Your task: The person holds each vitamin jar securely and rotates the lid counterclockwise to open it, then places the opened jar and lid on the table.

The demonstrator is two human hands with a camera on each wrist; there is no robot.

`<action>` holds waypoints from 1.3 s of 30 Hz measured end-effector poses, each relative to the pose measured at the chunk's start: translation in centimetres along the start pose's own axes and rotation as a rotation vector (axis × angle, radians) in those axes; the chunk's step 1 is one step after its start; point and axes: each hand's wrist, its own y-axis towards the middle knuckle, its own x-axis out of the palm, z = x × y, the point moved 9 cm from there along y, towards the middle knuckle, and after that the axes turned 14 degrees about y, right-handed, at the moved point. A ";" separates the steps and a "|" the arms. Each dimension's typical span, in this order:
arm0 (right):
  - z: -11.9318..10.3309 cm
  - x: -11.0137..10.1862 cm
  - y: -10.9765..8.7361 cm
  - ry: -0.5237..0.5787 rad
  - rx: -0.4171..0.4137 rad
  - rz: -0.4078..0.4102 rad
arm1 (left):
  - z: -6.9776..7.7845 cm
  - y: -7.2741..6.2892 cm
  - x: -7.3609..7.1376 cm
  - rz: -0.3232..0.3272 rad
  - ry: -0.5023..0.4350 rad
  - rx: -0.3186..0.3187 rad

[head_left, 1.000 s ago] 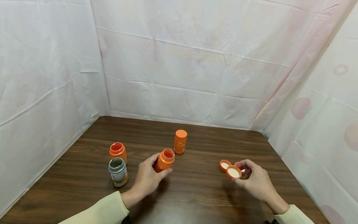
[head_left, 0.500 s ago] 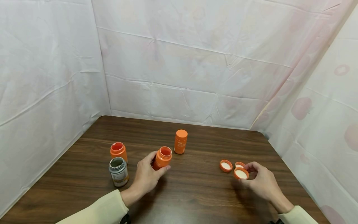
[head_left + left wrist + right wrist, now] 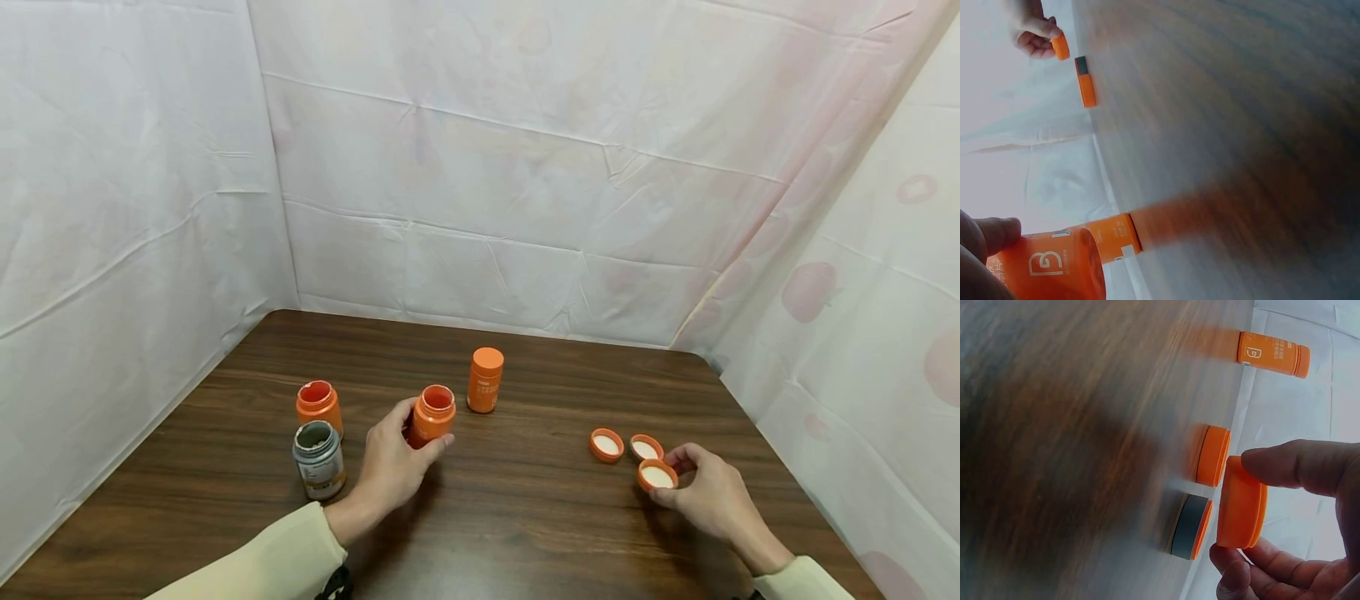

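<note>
My left hand (image 3: 392,457) grips an uncapped orange bottle (image 3: 432,417) round its body, its mouth facing up. In the left wrist view the bottle's base (image 3: 1094,269) shows apart from the table. With thumb and fingers, my right hand (image 3: 708,490) pinches an orange cap (image 3: 657,475), its pale lining facing up. Right beside that cap lie a second orange cap (image 3: 606,446) and a dark-sided cap (image 3: 646,448) with an orange inner ring, both lining up. The right wrist view shows the held cap (image 3: 1241,503) above table level.
A capped orange bottle (image 3: 486,381) stands behind the held one. At the left stand an open orange bottle (image 3: 318,407) and, in front of it, an open grey bottle (image 3: 319,461). Pale sheeting (image 3: 480,183) rises behind the brown wooden table (image 3: 525,517) and along its sides.
My right hand has carried its cap rightward and toward me, uncovering the dark-sided cap. My left hand has shifted its bottle slightly left and away from me, now more upright.
</note>
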 end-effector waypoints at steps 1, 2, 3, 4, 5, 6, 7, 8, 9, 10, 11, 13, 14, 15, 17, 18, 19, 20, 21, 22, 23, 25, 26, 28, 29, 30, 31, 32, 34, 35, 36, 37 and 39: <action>0.1 0.0 0.0 -0.001 0.006 -0.002 | -0.1 0.1 0.0 0.000 0.001 -0.006; 0.2 0.0 0.0 -0.004 0.009 -0.002 | -0.1 0.1 0.0 0.000 0.002 -0.012; 0.3 0.1 0.0 -0.005 0.014 -0.004 | -0.2 0.2 0.1 -0.002 0.003 -0.018; 0.4 0.1 0.0 -0.007 0.018 -0.008 | -0.3 0.2 0.1 -0.003 0.004 -0.022; 0.5 0.1 0.0 -0.011 0.024 -0.011 | -0.3 0.3 0.1 -0.003 0.005 -0.027; 0.7 0.2 0.1 -0.014 0.031 -0.017 | -0.4 0.3 0.1 -0.003 0.006 -0.031; 0.8 0.2 0.1 -0.018 0.040 -0.023 | -0.4 0.4 0.1 -0.001 0.006 -0.032; 1.0 0.3 0.1 -0.023 0.047 -0.029 | -0.5 0.4 0.1 0.002 0.009 -0.031; 1.1 0.4 0.2 -0.027 0.055 -0.036 | -0.5 0.5 0.0 0.006 0.010 -0.030; 1.3 0.5 0.2 -0.031 0.062 -0.044 | -0.5 0.6 0.0 0.012 0.010 -0.027; 1.4 0.5 0.2 -0.035 0.069 -0.052 | -0.6 0.6 0.0 0.018 0.011 -0.024; 1.6 0.7 0.3 -0.044 0.075 -0.063 | -0.7 0.8 -0.1 0.025 0.011 -0.021; 1.7 0.8 0.3 -0.047 0.077 -0.068 | -0.7 0.8 -0.1 0.027 0.011 -0.020; 1.8 0.9 0.3 -0.050 0.078 -0.072 | -0.9 0.9 -0.1 0.029 0.012 -0.023; 1.8 1.0 0.3 -0.056 0.076 -0.081 | -1.1 1.1 -0.1 0.032 0.016 -0.036; 1.9 1.1 0.3 -0.058 0.075 -0.085 | -1.3 1.2 -0.1 0.035 0.020 -0.045; 1.9 1.2 0.3 -0.058 0.074 -0.089 | -1.5 1.3 -0.1 0.039 0.023 -0.055; 1.9 1.2 0.3 -0.060 0.072 -0.092 | -1.7 1.4 -0.1 0.045 0.027 -0.065; 1.9 1.3 0.3 -0.062 0.070 -0.094 | -1.9 1.5 -0.2 0.053 0.029 -0.078; 1.9 1.3 0.3 -0.064 0.069 -0.097 | -2.1 1.6 -0.2 0.061 0.028 -0.089; 1.8 1.3 0.3 -0.067 0.069 -0.100 | -2.2 1.7 -0.3 0.069 0.027 -0.099; 1.8 1.2 0.2 -0.076 0.069 -0.099 | -2.6 1.8 -0.3 0.081 0.021 -0.120; 1.7 1.1 0.2 -0.079 0.068 -0.098 | -2.7 1.9 -0.3 0.084 0.015 -0.130; 1.4 0.9 0.1 -0.082 0.061 -0.095 | -2.8 2.0 -0.2 0.091 0.007 -0.143; 1.2 0.8 0.1 -0.083 0.056 -0.091 | -2.9 2.0 -0.1 0.092 0.003 -0.150; 1.1 0.7 0.0 -0.082 0.050 -0.088 | -3.0 2.1 0.0 0.091 0.000 -0.157; 0.9 0.6 0.0 -0.081 0.042 -0.084 | -3.0 2.1 0.1 0.090 -0.003 -0.163; 0.7 0.5 -0.1 -0.081 0.035 -0.082 | -3.0 2.2 0.2 0.089 -0.004 -0.169; 0.3 0.4 -0.2 -0.081 0.020 -0.078 | -3.2 2.3 0.4 0.090 0.000 -0.184; 0.2 0.4 -0.3 -0.081 0.013 -0.076 | -3.3 2.3 0.5 0.087 0.002 -0.196; 0.0 0.3 -0.4 -0.080 0.008 -0.076 | -3.4 2.4 0.6 0.085 0.002 -0.206; -0.2 0.3 -0.5 -0.081 0.001 -0.075 | -3.5 2.4 0.6 0.086 0.001 -0.215; -0.6 0.3 -0.7 -0.080 -0.009 -0.071 | -3.7 2.6 0.7 0.090 -0.004 -0.232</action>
